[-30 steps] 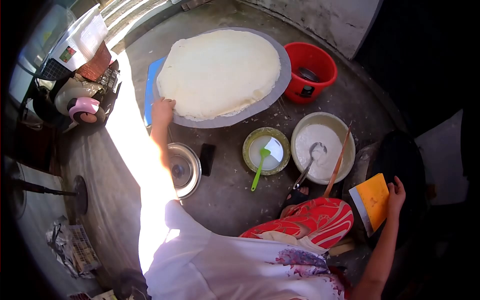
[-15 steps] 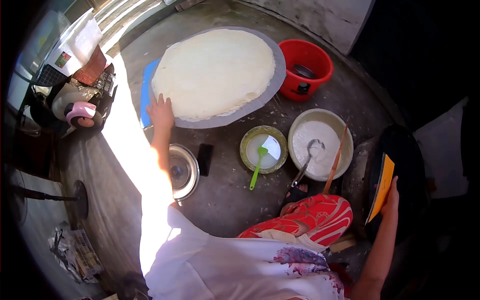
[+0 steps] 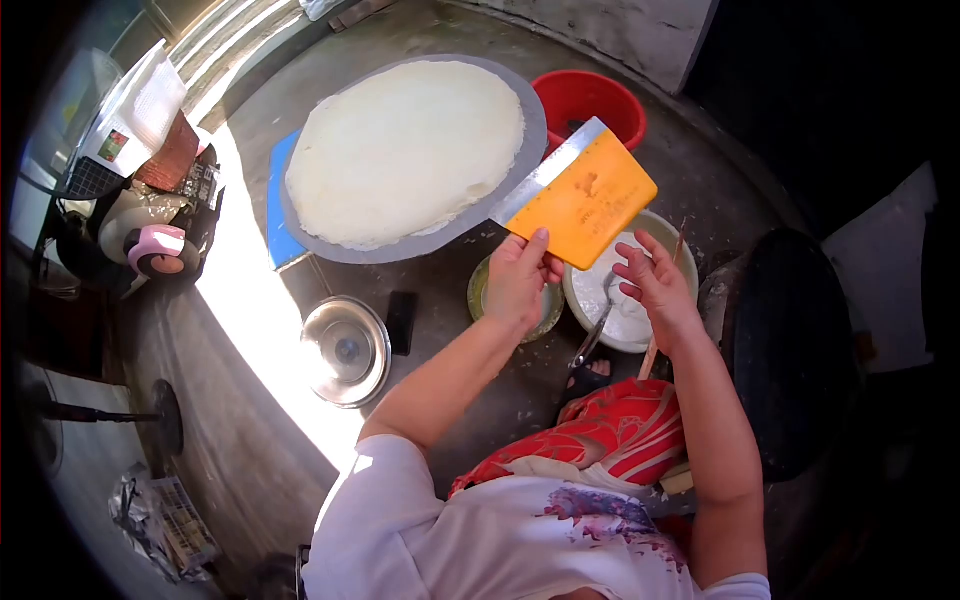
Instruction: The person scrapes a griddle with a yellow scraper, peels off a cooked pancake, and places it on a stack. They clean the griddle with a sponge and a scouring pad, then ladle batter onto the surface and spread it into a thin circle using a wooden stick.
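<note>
An orange scraper (image 3: 590, 198) with a metal blade edge is raised in front of me, gripped at its lower corner by my left hand (image 3: 520, 275). Just to its right, my right hand (image 3: 658, 287) holds nothing, its fingers bent and apart. Beneath that hand stands a pale basin (image 3: 686, 262) of white batter with a ladle (image 3: 592, 338) in it. A green-rimmed bowl (image 3: 478, 298) is partly hidden behind my left hand. Farther off, a large round pale flatbread sheet (image 3: 405, 150) lies on a grey round board (image 3: 365, 252).
A red bucket (image 3: 612, 92) stands behind the scraper. On the floor are a metal lidded dish (image 3: 347, 350) and a black phone (image 3: 401, 322). To my right is a large black round griddle (image 3: 795, 350). Baskets (image 3: 140, 110) and clutter fill the left side.
My left hand has left the board's edge and taken hold of the scraper. My right hand, which held the scraper at the griddle, has come to the middle and let it go.
</note>
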Demonstrator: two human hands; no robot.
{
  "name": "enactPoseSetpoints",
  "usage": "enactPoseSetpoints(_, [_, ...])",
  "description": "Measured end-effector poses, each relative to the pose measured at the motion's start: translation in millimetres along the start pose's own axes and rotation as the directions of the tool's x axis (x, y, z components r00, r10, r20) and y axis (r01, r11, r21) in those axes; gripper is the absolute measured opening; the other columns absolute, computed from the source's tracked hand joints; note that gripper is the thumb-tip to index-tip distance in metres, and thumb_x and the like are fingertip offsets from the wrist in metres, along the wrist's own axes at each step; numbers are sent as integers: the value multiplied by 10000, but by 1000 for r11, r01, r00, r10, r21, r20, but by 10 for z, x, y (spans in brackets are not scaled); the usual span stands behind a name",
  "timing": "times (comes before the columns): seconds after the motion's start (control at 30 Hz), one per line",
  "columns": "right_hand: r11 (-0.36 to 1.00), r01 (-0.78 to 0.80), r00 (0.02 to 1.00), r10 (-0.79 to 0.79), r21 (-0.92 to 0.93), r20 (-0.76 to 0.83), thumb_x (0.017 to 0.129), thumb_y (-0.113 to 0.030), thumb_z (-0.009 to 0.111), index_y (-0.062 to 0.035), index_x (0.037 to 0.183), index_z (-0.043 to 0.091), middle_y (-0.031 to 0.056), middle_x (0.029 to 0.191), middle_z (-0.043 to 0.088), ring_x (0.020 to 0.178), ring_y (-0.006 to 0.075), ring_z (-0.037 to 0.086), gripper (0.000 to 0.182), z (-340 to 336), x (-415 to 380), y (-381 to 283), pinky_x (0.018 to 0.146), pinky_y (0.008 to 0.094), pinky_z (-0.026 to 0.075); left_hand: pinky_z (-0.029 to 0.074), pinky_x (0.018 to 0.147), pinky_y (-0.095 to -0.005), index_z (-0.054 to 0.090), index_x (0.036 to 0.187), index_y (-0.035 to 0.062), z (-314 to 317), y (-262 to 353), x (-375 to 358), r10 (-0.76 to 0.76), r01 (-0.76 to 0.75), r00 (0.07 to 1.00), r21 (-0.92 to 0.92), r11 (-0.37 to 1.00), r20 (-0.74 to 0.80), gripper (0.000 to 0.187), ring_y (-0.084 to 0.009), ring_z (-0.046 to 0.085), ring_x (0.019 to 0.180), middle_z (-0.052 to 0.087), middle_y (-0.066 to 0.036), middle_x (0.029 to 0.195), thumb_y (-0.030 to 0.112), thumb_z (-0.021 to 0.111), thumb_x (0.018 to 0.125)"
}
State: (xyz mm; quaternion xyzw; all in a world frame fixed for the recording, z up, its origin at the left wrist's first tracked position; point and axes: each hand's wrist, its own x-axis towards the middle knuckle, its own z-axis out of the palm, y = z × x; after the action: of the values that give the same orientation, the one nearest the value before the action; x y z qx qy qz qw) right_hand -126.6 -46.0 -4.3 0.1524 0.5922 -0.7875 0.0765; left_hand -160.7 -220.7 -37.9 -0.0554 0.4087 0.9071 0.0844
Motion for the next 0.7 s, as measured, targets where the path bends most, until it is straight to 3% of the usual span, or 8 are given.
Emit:
enactPoseSetpoints(0.1, [981,-8,1000,3,-196,-27,884,-293,511,-56,1182,452,57,1072,568,949,133,552,385,-370,-93,124,802,257,417,367,453,-181,511,904,40,-554,345,551,154,-122,951,134,983,-269,130,-77,469,514,515,-12,680,167,481,899])
enactPoseSetpoints(0.17, [961,-205,975,185,-187,-119,886,-275,502,-62,1154,482,52,995,602,859,132,583,343,-776,-149,298,738,252,440,372,459,-185,491,950,49,-1032,563,887,131,-111,873,70,991,-470,124,-83,479,554,517,-24,729,158,445,912])
enactPoseSetpoints(0.2, [949,-241,960,202,-202,-195,879,-271,514,-55,1130,498,50,959,609,813,126,584,332,-960,-162,425,689,239,441,372,459,-185,491,950,49,-1257,645,1021,132,-111,872,73,991,-471,124,-83,479,554,517,-24,729,158,445,912])
enactPoseSetpoints(0.27, [935,-282,940,224,-214,-256,872,-267,526,-47,1107,515,48,923,615,766,121,585,322,-1220,-252,590,640,227,442,397,480,-205,438,1033,36,-1573,778,1173,-1,-89,840,-140,986,-542,166,-122,492,610,526,-67,805,156,393,927])
enactPoseSetpoints(0.43, [916,-400,893,382,-29,-236,872,-198,513,-43,1055,538,47,856,624,686,126,581,242,-1543,-378,965,595,229,440,442,589,-260,362,1129,7,-1375,771,995,-59,-101,841,-264,959,-537,240,-218,519,731,501,-154,976,149,342,936])
enactPoseSetpoints(0.5, [914,-404,893,383,-45,-236,871,-187,512,-41,1049,542,50,857,623,680,123,578,231,-1634,-405,1152,592,229,439,450,608,-273,355,1122,-11,-1330,702,945,-57,-49,891,-221,974,-450,236,-236,525,771,483,-184,988,120,348,925])
enactPoseSetpoints(0.67, [922,-381,898,351,-72,-265,859,-162,527,-28,1038,550,62,856,622,663,118,566,225,-2094,-313,1845,592,236,445,458,649,-286,334,1135,-39,-1329,640,1002,10,-124,870,-200,972,-493,266,-254,521,816,458,-209,1016,89,370,904])
enactPoseSetpoints(0.7, [907,-359,908,284,-220,-308,848,-167,543,-17,1038,551,72,871,619,693,135,573,242,-2168,-283,1996,620,244,454,460,666,-289,328,1141,-45,-1333,631,1030,22,-136,875,-201,970,-484,280,-257,520,822,454,-208,1023,84,380,897])
